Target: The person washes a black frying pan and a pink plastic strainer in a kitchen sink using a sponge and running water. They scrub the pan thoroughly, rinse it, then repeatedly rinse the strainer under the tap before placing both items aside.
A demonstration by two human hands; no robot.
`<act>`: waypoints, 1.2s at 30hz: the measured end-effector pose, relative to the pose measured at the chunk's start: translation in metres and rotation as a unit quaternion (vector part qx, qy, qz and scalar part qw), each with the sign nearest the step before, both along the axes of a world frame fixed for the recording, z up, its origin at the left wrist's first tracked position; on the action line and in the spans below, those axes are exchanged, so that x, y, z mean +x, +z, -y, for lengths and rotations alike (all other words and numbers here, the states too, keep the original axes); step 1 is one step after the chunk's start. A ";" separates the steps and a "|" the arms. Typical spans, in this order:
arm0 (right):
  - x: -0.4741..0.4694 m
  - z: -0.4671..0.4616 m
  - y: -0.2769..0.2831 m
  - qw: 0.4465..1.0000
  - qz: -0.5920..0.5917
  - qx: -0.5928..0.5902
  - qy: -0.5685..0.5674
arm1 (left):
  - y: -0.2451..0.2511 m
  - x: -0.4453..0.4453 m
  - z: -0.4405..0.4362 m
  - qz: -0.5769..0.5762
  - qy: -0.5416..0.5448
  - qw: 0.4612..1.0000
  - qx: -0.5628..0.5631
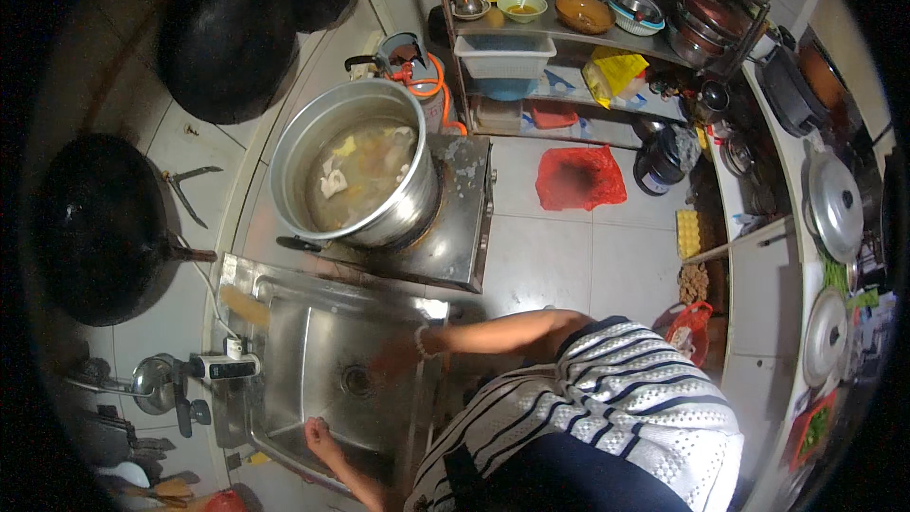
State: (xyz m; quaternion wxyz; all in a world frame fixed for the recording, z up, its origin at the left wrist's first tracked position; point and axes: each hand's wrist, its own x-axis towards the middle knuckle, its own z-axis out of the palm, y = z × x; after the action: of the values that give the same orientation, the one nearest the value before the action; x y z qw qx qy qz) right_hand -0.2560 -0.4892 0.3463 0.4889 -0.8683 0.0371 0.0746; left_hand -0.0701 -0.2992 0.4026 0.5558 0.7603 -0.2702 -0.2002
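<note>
Over the near side of a stainless steel sink [284, 355] is my left hand [322, 435]. Its fingers look curled and I see nothing in them. A beaded bracelet [425, 343] circles my right wrist. My right hand [391, 361] hangs over the basin by the drain [356, 380], dark and blurred, so its fingers and anything in them are hidden. Beyond the sink, a large aluminium pot [348, 156] stands on a gas stove [458, 227]. Cloudy liquid with pale pieces fills its lower part.
Black woks [99, 227] hang on the tiled wall at left. A white faucet with a display [227, 367] borders the sink. Behind the stove is a gas cylinder [435, 110] with an orange hose. Shelves [512, 30] hold bowls. A red plastic bag [581, 178] lies on the floor.
</note>
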 end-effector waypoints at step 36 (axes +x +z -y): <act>-0.991 0.300 0.100 0.238 0.225 -0.174 -0.929 | -0.132 -0.174 0.129 0.486 0.038 0.844 0.222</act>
State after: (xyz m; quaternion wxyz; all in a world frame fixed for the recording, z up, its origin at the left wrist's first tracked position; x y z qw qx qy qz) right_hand -1.2469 -0.7891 0.4460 0.0427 -0.2737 0.7180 -0.6386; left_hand -0.2443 -0.4287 0.2709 0.1763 0.8731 -0.4247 0.1617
